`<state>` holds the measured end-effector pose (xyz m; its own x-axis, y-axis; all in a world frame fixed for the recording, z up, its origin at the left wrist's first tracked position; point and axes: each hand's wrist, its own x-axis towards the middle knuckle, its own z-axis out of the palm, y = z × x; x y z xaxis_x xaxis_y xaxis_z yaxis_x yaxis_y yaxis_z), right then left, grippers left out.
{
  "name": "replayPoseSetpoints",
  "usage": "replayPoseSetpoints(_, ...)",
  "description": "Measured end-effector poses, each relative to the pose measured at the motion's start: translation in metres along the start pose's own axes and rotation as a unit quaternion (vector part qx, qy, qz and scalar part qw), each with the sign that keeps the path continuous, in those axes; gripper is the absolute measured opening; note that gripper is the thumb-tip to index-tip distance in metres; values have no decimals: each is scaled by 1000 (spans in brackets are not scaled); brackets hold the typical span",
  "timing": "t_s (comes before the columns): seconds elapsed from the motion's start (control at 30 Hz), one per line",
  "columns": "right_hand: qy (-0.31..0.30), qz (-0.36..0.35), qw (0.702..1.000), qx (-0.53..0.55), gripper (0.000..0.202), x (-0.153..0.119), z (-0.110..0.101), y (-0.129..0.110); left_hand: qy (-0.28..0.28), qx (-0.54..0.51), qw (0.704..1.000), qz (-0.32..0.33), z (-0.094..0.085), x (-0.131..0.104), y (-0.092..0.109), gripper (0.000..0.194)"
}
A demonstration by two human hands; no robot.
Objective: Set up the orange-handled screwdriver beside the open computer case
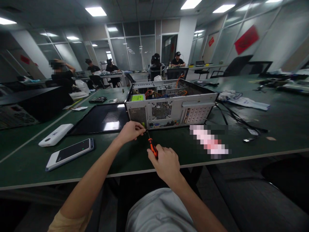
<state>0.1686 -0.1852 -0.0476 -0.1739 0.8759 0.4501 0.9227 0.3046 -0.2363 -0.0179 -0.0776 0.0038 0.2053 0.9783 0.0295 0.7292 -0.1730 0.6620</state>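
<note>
An opened desktop computer case (178, 111) lies on the green table, its rear panel with vents and ports facing me. My right hand (167, 162) is wrapped round the orange and black handle of a screwdriver (152, 147). The thin shaft points away from me, toward the lower left corner of that rear panel. Beside the tip, my left hand (130, 132) has its thumb and fingers pinched together; anything between them is too small to make out. Cables and a bright green label show inside the case.
Left of the case lies a black side panel (101, 119). Nearer me are a white power bank (56, 135) and a phone-like device (71, 154). Another computer tower (36, 103) stands at far left. Black cables (238, 119) lie to the right. Several people sit at tables behind.
</note>
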Motion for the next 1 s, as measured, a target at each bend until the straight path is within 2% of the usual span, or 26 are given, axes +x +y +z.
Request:
replayPoseSetpoints(0.1,37,26,999,17,36,-2,3,4,54,111,990,67,5,1,-2,16)
replayPoseSetpoints(0.23,60,32,997,22,27,-2,7,6,42,157,983,87,12,1,1,17)
replayPoseSetpoints(0.4,25,10,1000,3,23,1,1,2,31,193,975,104,19,-3,9,24)
replayPoseSetpoints(0.5,3,9,1000,12,29,2,-3,2,23,242,962,125,23,-5,11,21)
replayPoseSetpoints(0.63,1,-27,998,51,35,1,-2,7,25,267,952,145,26,-5,9,18)
replayPoseSetpoints(0.73,15,-32,997,65,27,1,2,8,36,253,959,125,21,-3,5,21)
replayPoseSetpoints(0.9,12,-27,998,46,21,1,3,6,67,260,963,31,8,-1,1,24)
replayPoseSetpoints(1.0,12,-32,999,41,19,1,2,5,65,279,958,-4,9,1,0,30)
